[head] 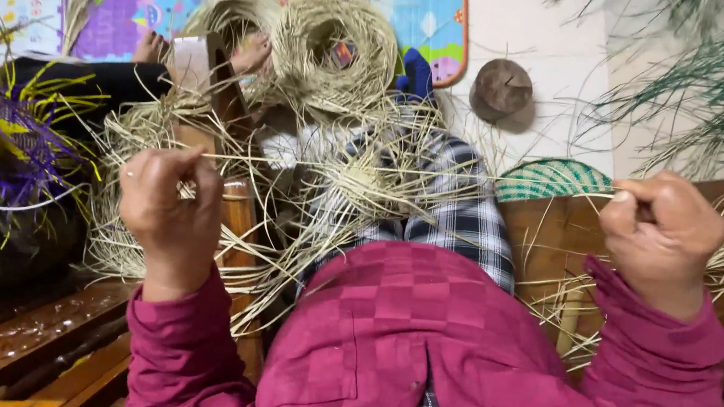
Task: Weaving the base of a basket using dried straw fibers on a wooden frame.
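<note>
Seen from above, the left hand [171, 213] and the right hand [661, 231] each pinch an end of one pale straw strand [400, 173], stretched taut and level between them. Beneath the strand, a half-woven straw piece [364, 182] lies on the plaid lap amid loose straw. Beyond it stands a coiled straw ring [336, 53]. A green woven fan [552, 178] lies near the right hand.

A colourful play mat [170, 3], a brown cap [501, 90], a green-and-white woven fan [552, 178], perhaps a purple-and-yellow basket [9, 142].
</note>
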